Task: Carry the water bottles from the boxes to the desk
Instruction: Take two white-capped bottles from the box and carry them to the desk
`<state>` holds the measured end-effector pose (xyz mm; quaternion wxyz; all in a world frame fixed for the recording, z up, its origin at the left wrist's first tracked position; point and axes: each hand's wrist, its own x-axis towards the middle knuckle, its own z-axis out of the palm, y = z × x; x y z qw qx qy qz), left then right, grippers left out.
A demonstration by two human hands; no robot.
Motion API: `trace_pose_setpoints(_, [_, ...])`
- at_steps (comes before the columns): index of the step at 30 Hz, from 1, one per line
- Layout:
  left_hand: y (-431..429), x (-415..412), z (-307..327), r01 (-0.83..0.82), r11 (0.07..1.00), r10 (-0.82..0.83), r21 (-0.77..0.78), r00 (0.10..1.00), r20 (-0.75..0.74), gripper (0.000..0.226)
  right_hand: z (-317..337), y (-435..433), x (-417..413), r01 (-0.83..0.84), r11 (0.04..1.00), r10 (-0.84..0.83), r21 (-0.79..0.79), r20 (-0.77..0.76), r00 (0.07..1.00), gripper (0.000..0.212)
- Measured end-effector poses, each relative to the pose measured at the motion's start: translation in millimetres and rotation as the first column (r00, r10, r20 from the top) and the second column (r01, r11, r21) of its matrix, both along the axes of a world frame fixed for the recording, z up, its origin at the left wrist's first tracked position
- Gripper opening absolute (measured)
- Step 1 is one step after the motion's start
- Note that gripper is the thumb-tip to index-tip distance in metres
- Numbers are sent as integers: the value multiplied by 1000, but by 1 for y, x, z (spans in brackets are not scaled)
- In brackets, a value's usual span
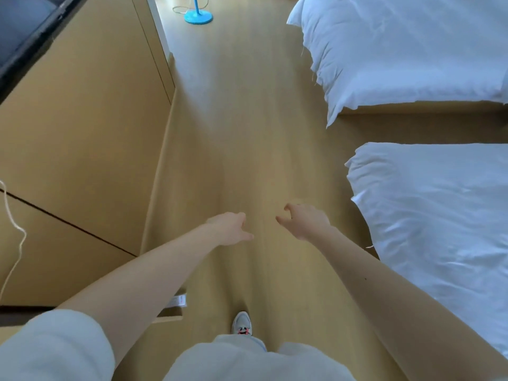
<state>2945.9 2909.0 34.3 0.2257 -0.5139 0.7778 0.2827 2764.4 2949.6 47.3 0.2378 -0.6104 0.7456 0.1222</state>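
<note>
Empty left hand (231, 228) and empty right hand (305, 221) reach forward side by side over a wooden floor (247, 119), fingers loose and relaxed, gripping nothing. No water bottle shows anywhere in view, and no box does either, so where the bottles are cannot be told from this angle. To the left of the left hand runs a long wooden unit (82, 119), with a white cord (16, 229) hanging at its near end; whether it is the desk cannot be told. To the right of the right hand lie 2 beds (439, 215) under white bedding. Well ahead of both hands stands a blue stand base (198, 16), and below them 1 pale shoe (242, 323) is planted on the floor. With both hands bare, this looks like a walk between loads; how many bottles are delivered or remain cannot be judged. Behind the left hand, low on the unit, a small white tag (177, 300) carries reddish print too blurred to read. No brand is legible.
</note>
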Motion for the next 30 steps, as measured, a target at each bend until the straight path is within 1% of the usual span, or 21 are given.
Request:
trace_pose_setpoints(9, [-92,-18,-1,74,997,-74,11,997,19,57,-4,-78,-15,24,1000,-24,6,-44,999,50])
trace_pose_setpoints(13, [-126,-34,-6,70,998,-70,4,997,22,55,-13,-116,-31,-42,999,44,27,-85,995,50])
trace_pose_setpoints(16, [-159,-49,-7,39,999,-39,-14,999,33,55,-16,-158,-49,-100,995,101,12,-113,988,51])
trace_pose_setpoints(20, [-209,-75,1,3,1000,-2,-17,999,47,55,-15,-216,-79,-126,992,126,-2,-76,989,52])
trace_pose_setpoints(25, [-274,-124,14,-7,999,8,-50,1000,19,47,-13,-282,-128,-107,994,107,1,-16,994,52])
trace_pose_setpoints(30, [-329,-176,17,19,999,-14,-44,995,99,46,-13,-338,-171,-94,996,94,-1,46,994,52])
